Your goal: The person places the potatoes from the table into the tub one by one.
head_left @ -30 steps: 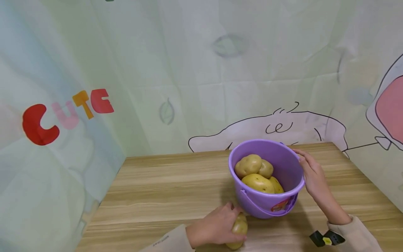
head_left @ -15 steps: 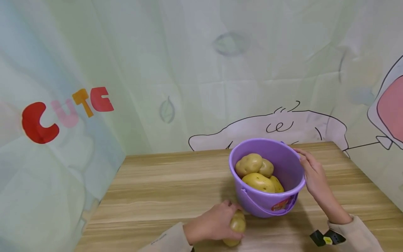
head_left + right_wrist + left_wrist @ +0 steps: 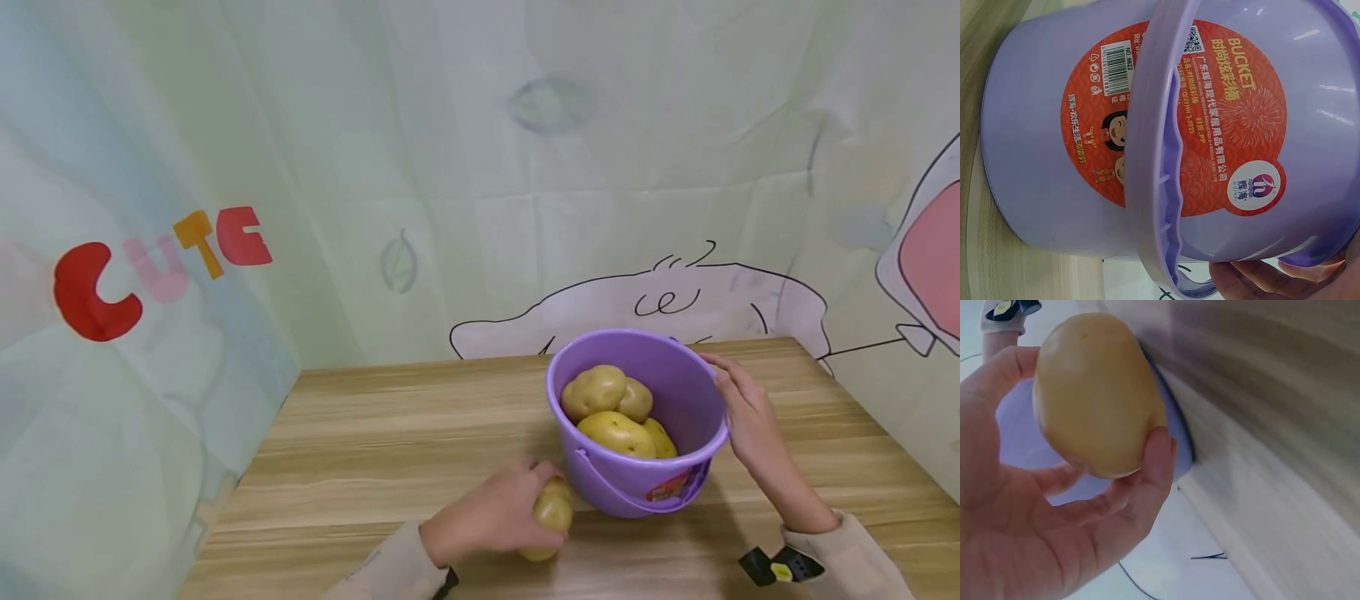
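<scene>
My left hand point(image 3: 498, 512) grips a yellow-brown potato point(image 3: 553, 507) just left of the bucket's base. In the left wrist view, the thumb and curled fingers hold that smooth potato point(image 3: 1097, 394) around its sides. A purple bucket point(image 3: 600, 487) stands upright on the right half of the table, with several potatoes point(image 3: 617, 433) inside. At the bucket's right side, my right hand point(image 3: 750, 417) holds the wall near the rim. The right wrist view shows those fingers point(image 3: 1266, 278) against the bucket under its rim; the rest of the hand is out of that view.
The wood-grain table point(image 3: 390, 450) extends left of the bucket. Behind it hangs a printed cloth backdrop point(image 3: 465, 167) with a cartoon drawing and coloured letters. The bucket's handle point(image 3: 1154, 156) hangs down in front of a red label point(image 3: 1235, 119).
The left hand has shifted left and a little farther from me, with the potato in its grip. The right hand and the bucket have stayed in place.
</scene>
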The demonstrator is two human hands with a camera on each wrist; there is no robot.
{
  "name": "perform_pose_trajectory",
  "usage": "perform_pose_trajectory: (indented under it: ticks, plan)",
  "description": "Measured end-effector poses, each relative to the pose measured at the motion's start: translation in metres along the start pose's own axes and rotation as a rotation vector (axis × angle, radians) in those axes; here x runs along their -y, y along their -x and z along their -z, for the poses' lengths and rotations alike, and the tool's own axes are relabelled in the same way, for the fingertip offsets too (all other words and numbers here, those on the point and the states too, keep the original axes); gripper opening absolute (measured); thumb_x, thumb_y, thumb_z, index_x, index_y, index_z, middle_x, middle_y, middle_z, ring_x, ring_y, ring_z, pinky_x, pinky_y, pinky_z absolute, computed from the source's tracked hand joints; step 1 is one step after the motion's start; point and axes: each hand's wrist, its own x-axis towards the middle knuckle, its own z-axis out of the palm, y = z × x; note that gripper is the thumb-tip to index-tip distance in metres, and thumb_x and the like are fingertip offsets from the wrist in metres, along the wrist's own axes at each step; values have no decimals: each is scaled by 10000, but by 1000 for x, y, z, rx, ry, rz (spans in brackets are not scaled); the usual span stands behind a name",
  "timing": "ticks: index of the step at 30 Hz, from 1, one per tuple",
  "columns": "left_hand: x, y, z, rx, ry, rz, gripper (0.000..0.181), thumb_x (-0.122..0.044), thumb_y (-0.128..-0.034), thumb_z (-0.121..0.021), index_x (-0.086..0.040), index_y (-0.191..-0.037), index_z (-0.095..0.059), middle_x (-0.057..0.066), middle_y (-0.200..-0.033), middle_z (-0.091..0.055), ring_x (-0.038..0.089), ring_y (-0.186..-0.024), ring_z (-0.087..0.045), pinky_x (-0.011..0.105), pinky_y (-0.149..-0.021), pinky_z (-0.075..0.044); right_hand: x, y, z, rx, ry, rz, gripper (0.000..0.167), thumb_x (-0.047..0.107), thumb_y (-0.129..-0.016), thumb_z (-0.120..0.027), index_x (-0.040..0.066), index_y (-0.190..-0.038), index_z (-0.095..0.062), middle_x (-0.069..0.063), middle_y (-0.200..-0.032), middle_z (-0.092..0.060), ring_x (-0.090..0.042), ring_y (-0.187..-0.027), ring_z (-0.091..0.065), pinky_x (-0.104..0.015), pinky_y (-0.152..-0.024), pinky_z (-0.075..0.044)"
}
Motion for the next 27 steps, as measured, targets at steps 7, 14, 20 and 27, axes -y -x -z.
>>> perform_pose_trajectory:
  ticks: [7,14,20,27]
  plan:
    - [3,0,16,5,91,6,613,-324,-726,-821,-112,-1253,-588,-11,-996,-556,40,-767,-527,182,-595,-484,2,-1,0,-12,-2,-17,422,222,-1095,-351,-40,-1373,-531,-48,-1252,-599,40,-976,-560,-129,-781,-468]
    - [6,3,32,-28,109,32,623,-310,-728,-800,-92,-1271,-587,22,-1023,-561,73,-792,-539,204,-610,-493,2,0,0,-7,10,-23,425,222,-1096,-345,-34,-1379,-529,-182,-1273,-583,51,-967,-555,-123,-772,-466]
    - [7,4,49,-67,165,99,659,-293,-742,-783,-76,-1318,-551,44,-1020,-544,125,-807,-545,244,-610,-506,2,0,-1,-2,7,-22,430,217,-1098,-331,-42,-1387,-517,-247,-1297,-556,54,-969,-551,-122,-771,-466]
    - [6,6,69,-152,143,132,662,-330,-766,-757,-122,-1354,-534,18,-1024,-559,157,-828,-547,304,-643,-497,0,0,-1,-9,-1,-3,420,211,-1095,-345,-46,-1373,-529,-11,-1238,-596,58,-972,-552,-114,-776,-461]
